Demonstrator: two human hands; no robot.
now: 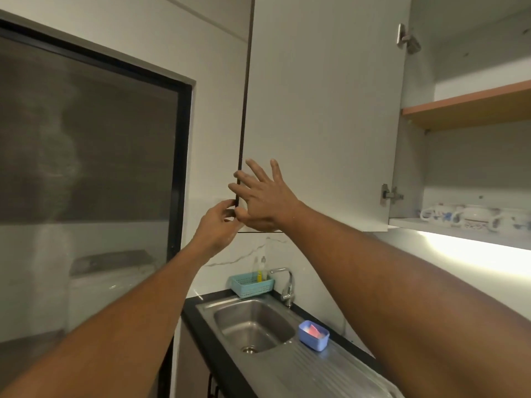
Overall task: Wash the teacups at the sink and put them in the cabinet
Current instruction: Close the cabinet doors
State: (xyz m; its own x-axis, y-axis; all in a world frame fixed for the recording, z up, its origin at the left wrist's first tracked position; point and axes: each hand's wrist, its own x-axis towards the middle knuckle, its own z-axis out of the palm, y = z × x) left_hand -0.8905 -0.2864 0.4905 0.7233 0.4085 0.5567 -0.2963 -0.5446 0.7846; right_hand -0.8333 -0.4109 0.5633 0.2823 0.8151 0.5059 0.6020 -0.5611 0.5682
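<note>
Cabinet door (316, 96): open, centre frame; teacups (459, 216) shelved at right, so closing seems next.
Left hand (218, 225): pinches the door's edge.
Right hand (267, 199): spread against its face.

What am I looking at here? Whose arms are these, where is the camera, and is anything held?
No machine: these are a person's bare arms, filmed by one camera worn on the head. The left hand pinches the edge of the open white cabinet door; the right hand, fingers spread, holds nothing. On the cabinet's bottom shelf stand white flower-patterned teacups. Below is a steel sink, with a turquoise plastic basket behind it and a small blue dish beside it.
</note>
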